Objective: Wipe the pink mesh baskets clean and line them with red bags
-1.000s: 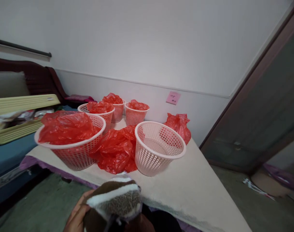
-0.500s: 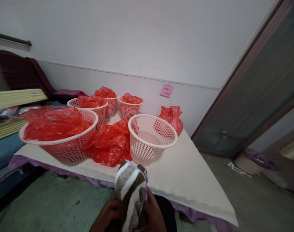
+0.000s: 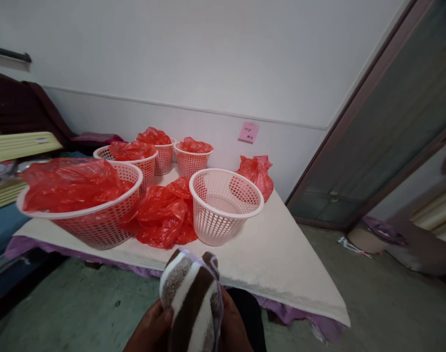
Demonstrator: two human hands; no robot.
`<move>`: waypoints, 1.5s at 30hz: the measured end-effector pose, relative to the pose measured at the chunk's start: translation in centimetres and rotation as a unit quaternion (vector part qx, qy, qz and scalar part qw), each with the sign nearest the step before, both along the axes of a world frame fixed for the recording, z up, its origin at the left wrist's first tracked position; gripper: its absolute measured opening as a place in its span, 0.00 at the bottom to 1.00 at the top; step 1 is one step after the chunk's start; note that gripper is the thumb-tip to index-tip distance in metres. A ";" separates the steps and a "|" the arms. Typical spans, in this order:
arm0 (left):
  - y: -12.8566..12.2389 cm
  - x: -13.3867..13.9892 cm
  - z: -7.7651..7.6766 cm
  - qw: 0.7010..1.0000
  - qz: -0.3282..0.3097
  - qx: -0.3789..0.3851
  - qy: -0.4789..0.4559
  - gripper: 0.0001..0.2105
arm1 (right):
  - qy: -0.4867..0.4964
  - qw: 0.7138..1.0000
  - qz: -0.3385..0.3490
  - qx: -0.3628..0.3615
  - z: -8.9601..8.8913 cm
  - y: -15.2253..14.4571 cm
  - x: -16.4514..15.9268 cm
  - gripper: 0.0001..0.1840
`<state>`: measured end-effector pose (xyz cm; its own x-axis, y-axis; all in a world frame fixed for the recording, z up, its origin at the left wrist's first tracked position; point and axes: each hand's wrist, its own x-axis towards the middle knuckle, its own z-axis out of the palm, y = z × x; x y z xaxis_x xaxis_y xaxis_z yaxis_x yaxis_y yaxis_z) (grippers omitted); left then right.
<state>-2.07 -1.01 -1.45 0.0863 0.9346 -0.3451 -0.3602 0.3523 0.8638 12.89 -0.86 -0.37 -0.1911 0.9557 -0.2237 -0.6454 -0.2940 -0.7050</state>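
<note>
A folded, striped fleecy cloth (image 3: 191,298) in brown, white and grey, with a thin purple edge, is held upright between both hands in front of the table. My left hand (image 3: 153,325) grips its left side, thumb on the front face. On the right side, my right hand (image 3: 233,320) is closed on the cloth, its fingers partly hidden behind it. Just beyond stands a pink plastic basket (image 3: 223,230) with nothing in it. A crumpled red plastic bag (image 3: 164,215) lies to the left of that basket.
Several pink baskets holding red bags stand at left and back, the largest basket (image 3: 98,234) nearest. A tied red bag (image 3: 257,173) sits by the wall under a pink note (image 3: 248,132). The table (image 3: 281,264) has a white cover. A bin (image 3: 374,234) stands right.
The cloth has turned so that more of its striped face shows, and it looks wider. My left hand has moved slightly left along its side. The view has shifted a little.
</note>
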 end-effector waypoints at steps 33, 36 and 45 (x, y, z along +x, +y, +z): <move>0.6 -1.7 3.7 0.915 -0.018 0.251 0.316 0.16 | -0.140 0.987 -0.030 0.078 -0.4 -0.3 1.4 0.07; 1.6 -3.2 4.2 0.910 0.062 0.251 0.324 0.16 | -0.185 0.977 -0.059 0.092 -0.4 -0.3 2.2 0.07; 2.3 -3.7 8.2 0.933 0.200 0.122 0.273 0.25 | -0.189 0.973 -0.094 0.091 -1.3 0.3 3.8 0.07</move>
